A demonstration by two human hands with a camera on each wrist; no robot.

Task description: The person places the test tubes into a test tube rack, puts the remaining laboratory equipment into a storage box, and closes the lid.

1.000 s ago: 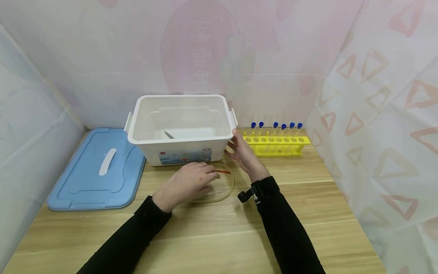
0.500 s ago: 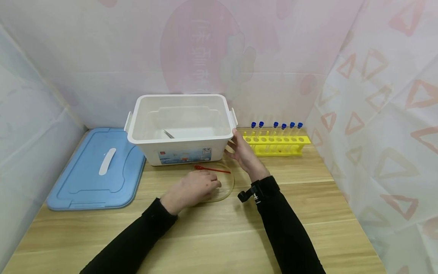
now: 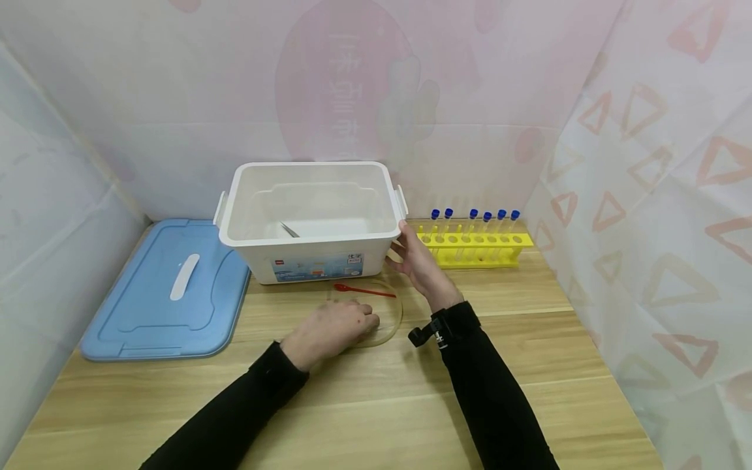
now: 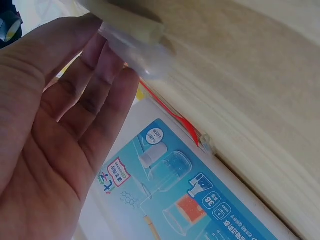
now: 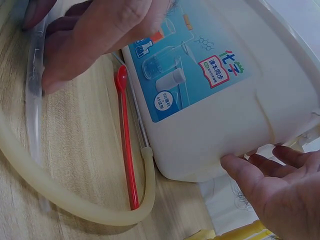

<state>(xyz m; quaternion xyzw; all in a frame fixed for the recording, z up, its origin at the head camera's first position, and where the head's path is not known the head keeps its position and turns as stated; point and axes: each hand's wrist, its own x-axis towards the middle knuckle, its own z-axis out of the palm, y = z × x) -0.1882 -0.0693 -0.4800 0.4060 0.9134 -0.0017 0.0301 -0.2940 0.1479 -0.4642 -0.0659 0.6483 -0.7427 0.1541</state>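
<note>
My left hand (image 3: 331,329) is low over the table in front of the white box, pinching a clear plastic dropper (image 5: 36,90) between thumb and fingers. In the left wrist view, the dropper's rounded translucent end (image 4: 147,60) shows beyond the fingertips. Around it curves a pale rubber tube (image 5: 80,205), with one end near the box. A red spoon (image 5: 127,145) lies between that hand and the box, beside a thin clear rod (image 5: 137,112). My right hand (image 3: 423,267) rests its fingertips against the right side of the white box (image 3: 376,254), just under the handle.
A metal tool like tweezers (image 3: 290,230) leans inside the box. Left of it lies the blue lid (image 3: 141,307) with a white handle. To the right stands a yellow test tube rack (image 3: 482,240) with several blue-capped tubes. Fabric walls enclose the table (image 3: 376,411).
My left hand has drawn slightly back from the box and right, bringing the whole red spoon into view. The right hand stays against the box.
</note>
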